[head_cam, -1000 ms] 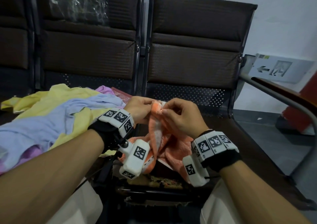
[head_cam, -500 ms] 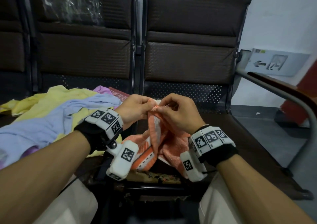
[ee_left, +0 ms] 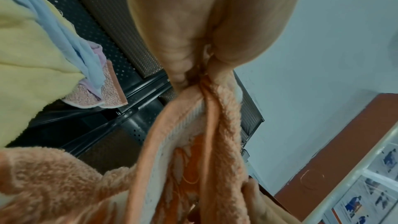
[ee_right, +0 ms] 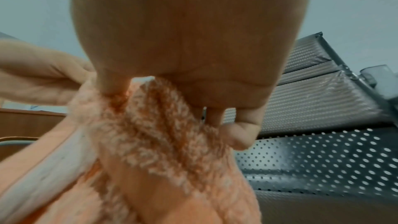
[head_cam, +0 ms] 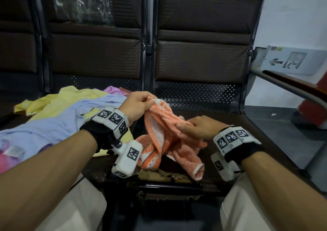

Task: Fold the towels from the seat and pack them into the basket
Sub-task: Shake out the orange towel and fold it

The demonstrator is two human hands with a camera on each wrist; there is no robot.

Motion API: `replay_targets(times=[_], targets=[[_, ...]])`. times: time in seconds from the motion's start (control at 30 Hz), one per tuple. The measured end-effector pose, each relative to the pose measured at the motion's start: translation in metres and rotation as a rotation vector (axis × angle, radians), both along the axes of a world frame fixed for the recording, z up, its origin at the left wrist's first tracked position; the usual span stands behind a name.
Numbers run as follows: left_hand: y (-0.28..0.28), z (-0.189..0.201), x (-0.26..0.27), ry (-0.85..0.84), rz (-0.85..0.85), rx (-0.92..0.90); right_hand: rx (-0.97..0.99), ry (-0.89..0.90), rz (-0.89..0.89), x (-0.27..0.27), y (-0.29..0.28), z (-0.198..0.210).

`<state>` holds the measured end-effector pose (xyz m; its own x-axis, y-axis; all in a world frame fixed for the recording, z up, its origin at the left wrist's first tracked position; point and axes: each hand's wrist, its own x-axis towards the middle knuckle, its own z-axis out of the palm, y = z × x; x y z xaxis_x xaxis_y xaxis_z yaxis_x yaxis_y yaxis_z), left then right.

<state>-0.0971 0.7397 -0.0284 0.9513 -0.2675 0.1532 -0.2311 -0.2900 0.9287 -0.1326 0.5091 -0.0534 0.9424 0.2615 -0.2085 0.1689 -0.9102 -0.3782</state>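
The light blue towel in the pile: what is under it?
The light blue towel lies over a yellow towel; pink cloth peeks out behind. Anything beneath those stays covered.

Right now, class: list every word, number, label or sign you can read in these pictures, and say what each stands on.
No word or number can be read.
Wall sign: an arrow pointing left and a pictogram, no legible words.
Wrist tags: black-and-white square codes, no letters.
Label on the pink cloth: too blurred.
Posters on the board: too small and blurred.
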Motion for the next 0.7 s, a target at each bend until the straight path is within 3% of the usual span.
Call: replay_targets(times=[0.1, 0.17, 0.27, 0.43, 0.6, 0.7], targets=[[0.001, 0.0, 0.0, -0.022, 0.003, 0.021, 0.025, 0.097, -0.104, 0.002, -0.008, 0.0], [0.006, 0.001, 0.002, -0.017, 0.028, 0.043, -0.057, 0.125, -0.186, 0.004, -0.016, -0.001], [0.018, 0.004, 0.01, -0.035, 0.16, 0.077, -0.246, 0.107, -0.123, -0.002, -0.029, -0.006], [0.039, 0.003, 0.019, -0.124, 0.417, 0.256, -0.199, 0.16, -0.034, -0.008, -0.033, -0.013], [0.043, -0.001, 0.018, -0.087, 0.432, 0.41, -0.212, 0.139, 0.043, -0.006, -0.034, -0.018], [0.04, -0.003, 0.018, -0.078, 0.349, 0.386, -0.157, -0.007, 0.041, -0.005, -0.029, -0.019]])
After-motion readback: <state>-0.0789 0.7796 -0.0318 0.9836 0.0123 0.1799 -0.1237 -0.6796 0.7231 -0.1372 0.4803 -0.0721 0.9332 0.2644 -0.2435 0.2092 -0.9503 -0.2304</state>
